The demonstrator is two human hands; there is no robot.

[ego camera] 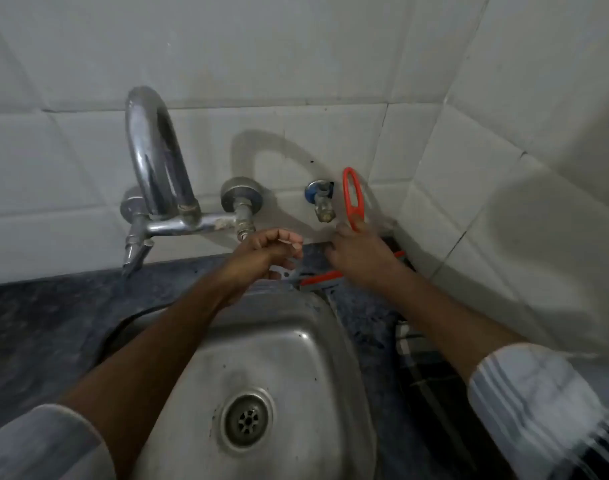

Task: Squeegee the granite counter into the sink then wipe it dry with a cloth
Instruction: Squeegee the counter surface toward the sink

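Head | right grip (360, 252) closed round squeegee (354, 199) | left grip (268, 252) half-curled, empty

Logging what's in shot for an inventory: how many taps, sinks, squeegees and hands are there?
Taps: 2, the chrome mixer tap and the small blue-handled tap
Sinks: 1, the steel sink
Squeegees: 1, the orange squeegee
Hands: 2, left hand, right hand
Total: 6

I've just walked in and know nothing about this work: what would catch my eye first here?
Probably the orange squeegee, bright against the white tiles, gripped by the right hand at the back of the dark granite counter. Next, the steel sink filling the centre, with the curved tap above on the left and the left hand loosely curled beside it.
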